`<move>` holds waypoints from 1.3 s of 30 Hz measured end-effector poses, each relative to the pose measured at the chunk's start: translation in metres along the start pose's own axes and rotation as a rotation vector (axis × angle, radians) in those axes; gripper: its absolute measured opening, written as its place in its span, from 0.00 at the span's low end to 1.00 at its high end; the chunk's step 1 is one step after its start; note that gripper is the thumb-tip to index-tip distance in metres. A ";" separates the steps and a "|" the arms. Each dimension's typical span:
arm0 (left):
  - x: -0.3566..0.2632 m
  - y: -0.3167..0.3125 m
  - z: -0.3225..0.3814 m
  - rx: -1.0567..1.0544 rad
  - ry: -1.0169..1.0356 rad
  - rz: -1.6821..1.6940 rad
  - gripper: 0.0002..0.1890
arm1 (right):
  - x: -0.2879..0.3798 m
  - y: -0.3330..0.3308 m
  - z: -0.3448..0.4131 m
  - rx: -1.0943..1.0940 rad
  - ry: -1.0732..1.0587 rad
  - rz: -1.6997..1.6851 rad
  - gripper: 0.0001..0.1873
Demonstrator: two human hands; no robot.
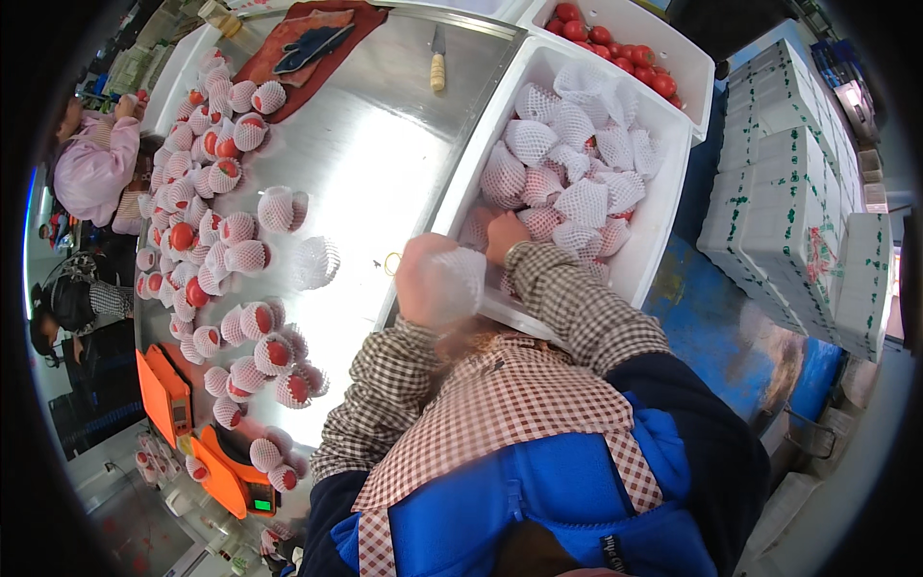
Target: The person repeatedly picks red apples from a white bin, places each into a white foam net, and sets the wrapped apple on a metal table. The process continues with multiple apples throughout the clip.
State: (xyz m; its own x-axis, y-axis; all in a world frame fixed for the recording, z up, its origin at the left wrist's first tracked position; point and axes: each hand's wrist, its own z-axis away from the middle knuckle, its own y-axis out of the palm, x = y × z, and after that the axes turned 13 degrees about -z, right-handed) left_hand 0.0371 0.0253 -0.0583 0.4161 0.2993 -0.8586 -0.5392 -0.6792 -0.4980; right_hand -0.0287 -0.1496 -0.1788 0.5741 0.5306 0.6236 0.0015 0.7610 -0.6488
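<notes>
My left hand (417, 281), blurred by motion, grips a white foam net sleeve (458, 281) at the near left wall of a white foam box (663, 223). Whether the sleeve has a tomato inside cannot be seen. My right hand (505, 234) reaches down into this box, its fingertips hidden among netted tomatoes (542, 186); I cannot tell what they hold. Loose and crumpled foam nets (580, 86) cover much of the box's contents. Left of the box, many red tomatoes in foam nets (249, 133) lie spread over a steel table (360, 173).
Another white box with bare tomatoes (634, 58) stands beyond. A knife (438, 68) and a dark glove (314, 49) on a red cloth (371, 18) lie on the table. Orange scales (227, 472) stand at the left. White cartons (782, 209) are stacked right. Two people work across the table.
</notes>
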 end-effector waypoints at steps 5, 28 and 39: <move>-0.005 0.015 0.001 0.232 0.158 -0.401 0.25 | -0.038 -0.029 0.029 -0.259 0.064 -1.044 0.40; -0.034 0.062 -0.021 0.381 -0.623 0.833 0.09 | 0.002 -0.101 0.153 -0.347 0.000 -0.953 0.21; -0.046 0.026 -0.017 0.589 -0.765 1.428 0.24 | 0.009 -0.079 0.144 -0.085 0.042 -1.857 0.36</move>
State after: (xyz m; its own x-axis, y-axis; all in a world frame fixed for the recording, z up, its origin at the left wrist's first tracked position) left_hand 0.0162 -0.0176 -0.0294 -0.9147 0.0699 -0.3980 -0.3905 -0.4057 0.8264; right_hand -0.1413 -0.1507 -0.0591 -0.1936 -0.8654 0.4621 0.6081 0.2638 0.7487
